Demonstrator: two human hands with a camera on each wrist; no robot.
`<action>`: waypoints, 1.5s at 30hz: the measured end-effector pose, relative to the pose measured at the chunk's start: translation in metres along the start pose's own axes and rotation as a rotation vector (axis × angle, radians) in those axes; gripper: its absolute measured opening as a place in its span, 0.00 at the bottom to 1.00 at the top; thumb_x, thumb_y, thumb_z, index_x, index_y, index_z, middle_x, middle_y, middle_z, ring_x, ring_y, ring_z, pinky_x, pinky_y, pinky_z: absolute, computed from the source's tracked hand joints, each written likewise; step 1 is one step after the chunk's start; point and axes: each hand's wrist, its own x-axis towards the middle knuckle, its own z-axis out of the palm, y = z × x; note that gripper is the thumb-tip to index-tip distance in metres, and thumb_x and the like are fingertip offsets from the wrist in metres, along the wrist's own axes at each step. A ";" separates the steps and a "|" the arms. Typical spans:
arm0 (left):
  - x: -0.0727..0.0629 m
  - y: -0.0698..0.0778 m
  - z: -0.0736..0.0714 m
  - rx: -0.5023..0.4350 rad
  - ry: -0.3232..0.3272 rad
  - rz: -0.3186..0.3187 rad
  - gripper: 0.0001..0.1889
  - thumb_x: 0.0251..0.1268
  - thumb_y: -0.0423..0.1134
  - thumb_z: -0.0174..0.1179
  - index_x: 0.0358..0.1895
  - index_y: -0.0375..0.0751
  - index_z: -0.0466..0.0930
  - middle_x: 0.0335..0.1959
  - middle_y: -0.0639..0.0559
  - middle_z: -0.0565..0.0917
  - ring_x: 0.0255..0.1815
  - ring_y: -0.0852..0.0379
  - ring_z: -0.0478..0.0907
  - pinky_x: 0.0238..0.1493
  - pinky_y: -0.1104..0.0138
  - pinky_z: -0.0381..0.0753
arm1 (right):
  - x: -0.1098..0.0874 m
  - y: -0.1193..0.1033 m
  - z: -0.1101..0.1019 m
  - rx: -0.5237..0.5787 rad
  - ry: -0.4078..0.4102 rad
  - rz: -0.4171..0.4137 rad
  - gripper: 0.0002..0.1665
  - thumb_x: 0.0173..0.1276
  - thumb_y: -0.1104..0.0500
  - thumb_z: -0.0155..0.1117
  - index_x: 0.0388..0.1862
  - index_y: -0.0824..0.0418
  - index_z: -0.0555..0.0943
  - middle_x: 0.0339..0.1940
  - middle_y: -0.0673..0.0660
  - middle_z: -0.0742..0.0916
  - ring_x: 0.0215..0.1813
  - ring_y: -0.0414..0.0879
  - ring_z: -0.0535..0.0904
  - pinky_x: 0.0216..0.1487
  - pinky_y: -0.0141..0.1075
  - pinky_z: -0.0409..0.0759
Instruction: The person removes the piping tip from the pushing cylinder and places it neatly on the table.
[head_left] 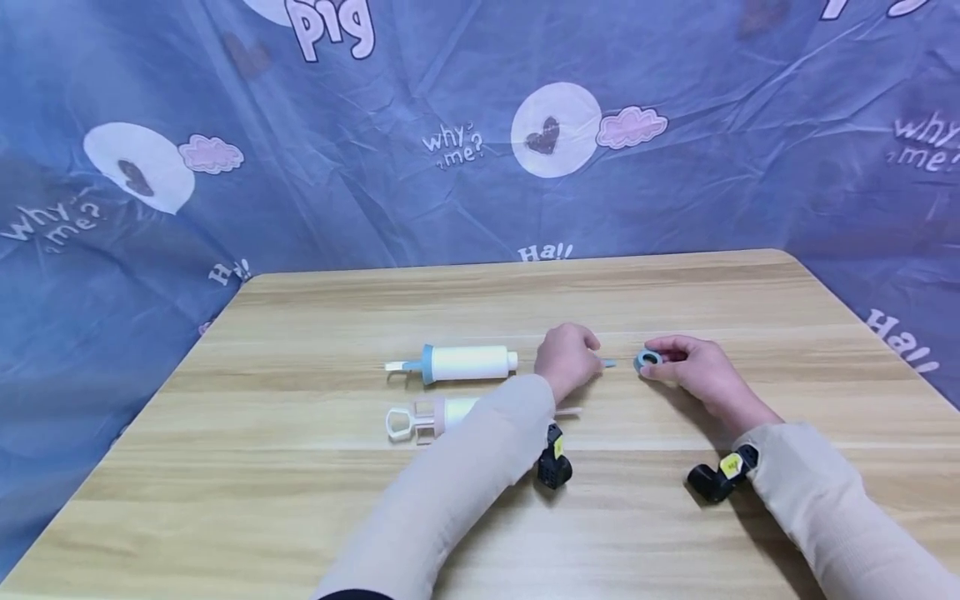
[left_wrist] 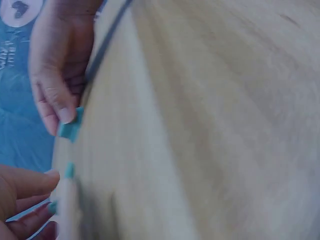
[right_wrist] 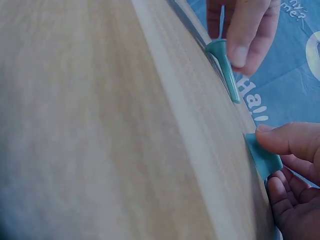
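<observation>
"What do the things lie on?"
"A wood-grain table (head_left: 225, 500) with rounded far corners."
"And directly on it?"
"A blue-collared white cylinder (head_left: 471, 363), and just nearer the viewer, a pink-collared cylinder (head_left: 457, 410), partly hidden."

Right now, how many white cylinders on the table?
2: the blue-collared cylinder, just left of the left hand, and the pink-collared cylinder, nearer the camera, partly behind the left sleeve. More could be hidden there.
</observation>
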 end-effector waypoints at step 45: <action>-0.072 -0.111 -0.107 0.372 -0.376 0.579 0.33 0.48 0.48 0.70 0.62 0.49 0.72 0.55 0.55 0.79 0.49 0.60 0.76 0.51 0.69 0.73 | -0.033 -0.038 0.028 0.658 0.139 -0.252 0.14 0.57 0.70 0.65 0.39 0.54 0.82 0.32 0.43 0.84 0.36 0.34 0.76 0.37 0.19 0.74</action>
